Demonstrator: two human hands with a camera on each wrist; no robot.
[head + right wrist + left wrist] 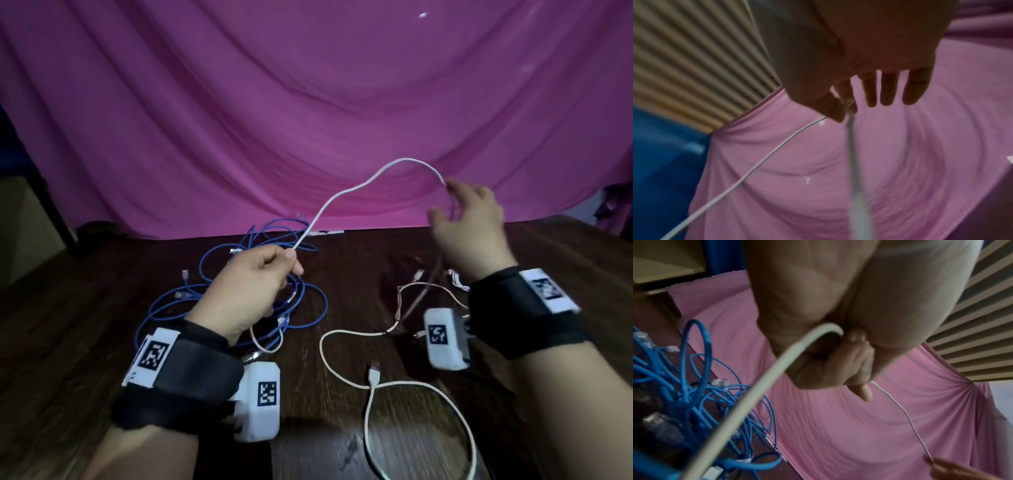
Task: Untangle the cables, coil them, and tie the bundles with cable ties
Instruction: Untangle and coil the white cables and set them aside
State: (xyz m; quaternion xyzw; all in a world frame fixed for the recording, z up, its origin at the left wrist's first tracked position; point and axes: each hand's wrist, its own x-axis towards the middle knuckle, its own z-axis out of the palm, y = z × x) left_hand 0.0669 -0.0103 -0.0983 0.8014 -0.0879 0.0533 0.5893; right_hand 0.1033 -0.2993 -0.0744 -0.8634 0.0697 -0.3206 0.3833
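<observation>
A thin white cable point(346, 192) arches in the air between both hands. My left hand point(253, 284) grips one part of it above the table, fingers curled round it point(830, 365). My right hand point(469, 219) is raised at the right and pinches the cable between thumb and forefinger point(840, 110), the other fingers spread. From that pinch the cable point(855, 178) drops toward the table. A tangle of blue network cables point(260, 294) lies under and behind the left hand. More white cable point(404, 387) with a USB plug point(375, 371) loops on the table in front.
The dark wooden table point(565, 260) carries a pinkish thin cable point(424, 294) near the right wrist. A pink cloth point(308, 102) hangs behind the table. A slatted wall point(972, 321) and a blue surface point(663, 154) show in the wrist views.
</observation>
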